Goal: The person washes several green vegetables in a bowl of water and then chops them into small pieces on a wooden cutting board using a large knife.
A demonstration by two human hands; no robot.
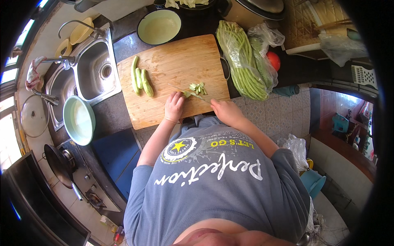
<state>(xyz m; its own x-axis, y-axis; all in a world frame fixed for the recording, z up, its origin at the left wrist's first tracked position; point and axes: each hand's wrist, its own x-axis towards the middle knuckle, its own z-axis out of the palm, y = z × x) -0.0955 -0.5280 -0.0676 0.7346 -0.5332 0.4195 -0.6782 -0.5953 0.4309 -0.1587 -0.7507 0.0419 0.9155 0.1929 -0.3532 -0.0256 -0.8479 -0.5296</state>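
Note:
A wooden cutting board (172,64) lies before me on the dark counter. Near its front edge, my left hand (174,106) presses a piece of pale green vegetable (186,94) against the wood. My right hand (224,110) grips a kitchen knife (197,96) whose thin blade slants left across the board, beside that piece. Just beyond the blade sits a small heap of cut green pieces (199,88). Three long, pale green peeled vegetables (141,78), perhaps luffa or cucumber, rest on the board's left side. My fingers partly hide the held piece and the knife's handle.
An enamel basin (159,27) stands behind the board. Bagged long beans (241,61) and a red round item (273,61) lie to the right. A double steel sink (94,70) and a light green basin (79,120) are left; a wok (60,166) sits on the stove.

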